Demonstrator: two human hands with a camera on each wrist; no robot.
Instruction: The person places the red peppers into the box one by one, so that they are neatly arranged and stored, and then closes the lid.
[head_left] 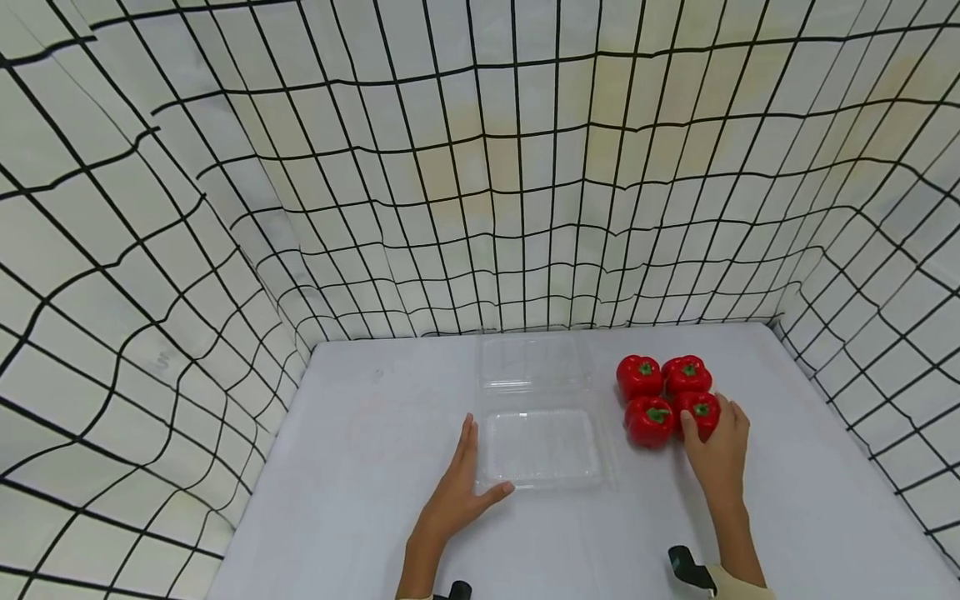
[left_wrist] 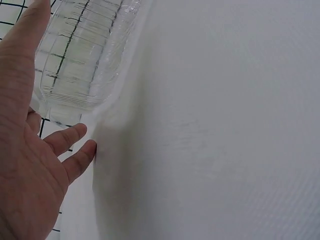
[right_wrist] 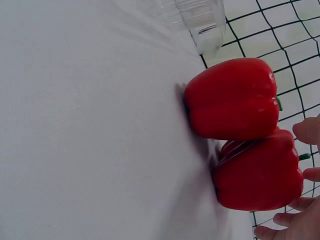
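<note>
Four red bell peppers stand grouped on the right of the table; the near right pepper [head_left: 703,410] has my right hand [head_left: 722,442] around its top. In the right wrist view, that hand's fingers [right_wrist: 295,220] are spread about the stem side of the nearer pepper [right_wrist: 260,175], which rests on the table. A second pepper [right_wrist: 232,100] leans close beside it. My left hand [head_left: 453,492], thumb spread from straight fingers, stands at the left near corner of a clear plastic clamshell container [head_left: 540,485]. Its lid lies folded back, away from me.
A white cloth covers the table [head_left: 360,467]. Black wire grid [head_left: 525,200] with pale sheeting behind it walls the back and both sides. The other peppers [head_left: 639,377] sit between the container and the right hand.
</note>
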